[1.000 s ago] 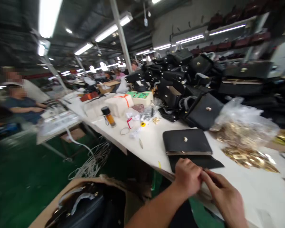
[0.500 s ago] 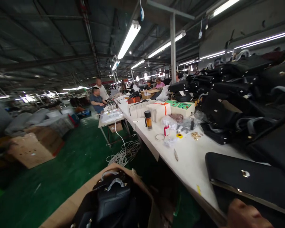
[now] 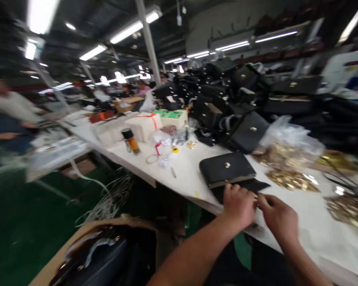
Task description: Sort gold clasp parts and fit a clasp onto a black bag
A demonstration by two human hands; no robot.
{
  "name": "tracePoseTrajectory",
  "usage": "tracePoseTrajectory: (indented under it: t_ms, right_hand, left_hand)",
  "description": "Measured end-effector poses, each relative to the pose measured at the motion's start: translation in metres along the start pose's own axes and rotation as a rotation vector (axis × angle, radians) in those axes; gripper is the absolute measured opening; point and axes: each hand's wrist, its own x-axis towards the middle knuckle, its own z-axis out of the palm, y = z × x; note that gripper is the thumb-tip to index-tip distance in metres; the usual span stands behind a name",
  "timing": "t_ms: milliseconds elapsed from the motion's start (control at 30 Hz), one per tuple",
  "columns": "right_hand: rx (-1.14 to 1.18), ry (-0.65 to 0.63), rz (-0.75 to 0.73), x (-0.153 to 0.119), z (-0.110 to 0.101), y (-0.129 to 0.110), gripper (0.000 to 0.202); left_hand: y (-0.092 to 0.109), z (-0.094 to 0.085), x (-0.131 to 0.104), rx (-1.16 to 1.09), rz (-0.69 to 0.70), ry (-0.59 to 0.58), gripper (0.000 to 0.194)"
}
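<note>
A black bag (image 3: 225, 166) with a gold clasp lies on the white table, its dark lower flap spread toward me. My left hand (image 3: 239, 204) is closed at the flap's near edge, knuckles up. Beside it, my right hand (image 3: 277, 216) is closed too, thumb and forefinger pinched near the flap's corner, almost touching the left. Whatever small thing may be between the right fingertips is too blurred to make out. To the right of the bag lies a pile of gold metal pieces (image 3: 292, 180).
Black bags (image 3: 244, 131) are heaped behind. A clear plastic bag (image 3: 292, 139) and more gold pieces (image 3: 349, 208) lie right. An amber bottle (image 3: 131, 141) and a green-panelled machine (image 3: 174, 117) stand left. A carton (image 3: 156, 238) of bags is below. People are at far left.
The view has swung right, so the bag appears nearer the middle. Both hands and forearms now show at its near edge; before, only one blurred hand was visible.
</note>
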Motion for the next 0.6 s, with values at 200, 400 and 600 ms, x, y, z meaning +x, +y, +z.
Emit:
tracePoseTrajectory:
  t_ms: [200,400,600]
  right_hand:
    - [0.193,0.056,0.123,0.023,-0.039,0.001,0.055]
    - [0.18,0.018,-0.101,0.043,-0.091,-0.022,0.042]
    - [0.086,-0.071,-0.341,0.074,-0.137,-0.074,0.03]
  left_hand:
    - [-0.011,-0.038,0.019,-0.348,0.131,0.006,0.034]
    - [-0.06,-0.076,0.028,-0.279,0.134,0.196,0.023]
    - [-0.06,-0.096,0.014,-0.328,0.107,0.008,0.041]
